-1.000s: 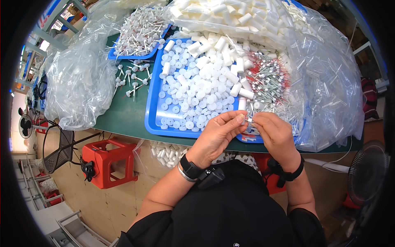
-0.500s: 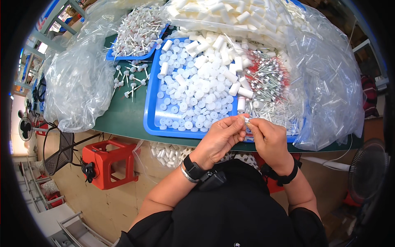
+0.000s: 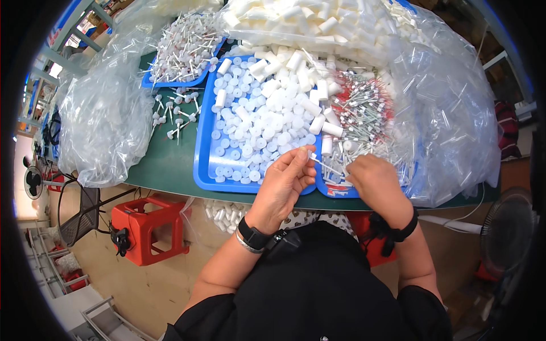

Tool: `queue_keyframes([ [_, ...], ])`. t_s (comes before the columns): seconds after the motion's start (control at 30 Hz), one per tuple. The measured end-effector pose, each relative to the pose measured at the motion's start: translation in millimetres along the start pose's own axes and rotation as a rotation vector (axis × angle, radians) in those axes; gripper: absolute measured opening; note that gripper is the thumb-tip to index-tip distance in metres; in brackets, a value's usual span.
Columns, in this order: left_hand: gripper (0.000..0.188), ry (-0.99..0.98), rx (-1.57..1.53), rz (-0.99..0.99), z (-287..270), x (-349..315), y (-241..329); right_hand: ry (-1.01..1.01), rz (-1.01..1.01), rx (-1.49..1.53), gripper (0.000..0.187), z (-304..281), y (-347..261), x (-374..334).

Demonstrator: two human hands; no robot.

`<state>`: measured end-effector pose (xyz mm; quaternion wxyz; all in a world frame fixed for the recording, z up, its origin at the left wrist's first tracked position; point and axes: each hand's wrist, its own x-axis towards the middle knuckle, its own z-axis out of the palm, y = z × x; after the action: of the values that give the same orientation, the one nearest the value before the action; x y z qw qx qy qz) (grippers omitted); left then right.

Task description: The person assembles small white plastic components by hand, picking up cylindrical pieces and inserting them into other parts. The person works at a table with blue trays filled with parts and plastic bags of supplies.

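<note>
My left hand (image 3: 286, 181) is closed, thumb and forefinger pinching a small white plastic piece with a thin pale stem (image 3: 327, 166). The stem slants down to the right, toward my right hand's fingertips. My right hand (image 3: 375, 179) is curled low over a blue tray (image 3: 341, 192) of thin white sticks; what its fingers hold, if anything, is hidden. Beneath and beyond my left hand lies a larger blue tray (image 3: 200, 170) of translucent round discs (image 3: 244, 139). White foam-like cylinders (image 3: 332, 129) rest between the trays. Metal pins with red ends (image 3: 364, 108) are heaped behind my right hand.
A blue tray of assembled stemmed pieces (image 3: 182, 48) stands at the far left, with several loose ones (image 3: 177, 116) on the green table (image 3: 165, 165). Clear plastic bags (image 3: 99, 128) flank the trays. A big bag of white cylinders (image 3: 318, 23) lies behind. A red stool (image 3: 148, 230) stands left.
My hands have moved apart. The left shifted left and slightly up, bringing the white piece and its stem into plain sight; the right turned down over the stick tray.
</note>
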<state>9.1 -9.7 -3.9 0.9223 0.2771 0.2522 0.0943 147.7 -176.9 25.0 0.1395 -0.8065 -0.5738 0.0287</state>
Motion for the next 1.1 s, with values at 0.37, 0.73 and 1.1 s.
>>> queue_keyframes([
  [0.37, 0.036, -0.038, -0.023, 0.005, 9, -1, -2, 0.075, 0.227, 0.514, 0.012, -11, -7, 2],
  [0.73, 0.033, -0.019, -0.046, 0.033, 7, 1, -7, 0.178, 0.152, 0.525, 0.011, -13, -12, 1],
  [1.1, 0.037, -0.136, 0.144, 0.008, 13, -3, -23, -0.067, 0.467, 1.123, 0.014, -12, -15, 8],
])
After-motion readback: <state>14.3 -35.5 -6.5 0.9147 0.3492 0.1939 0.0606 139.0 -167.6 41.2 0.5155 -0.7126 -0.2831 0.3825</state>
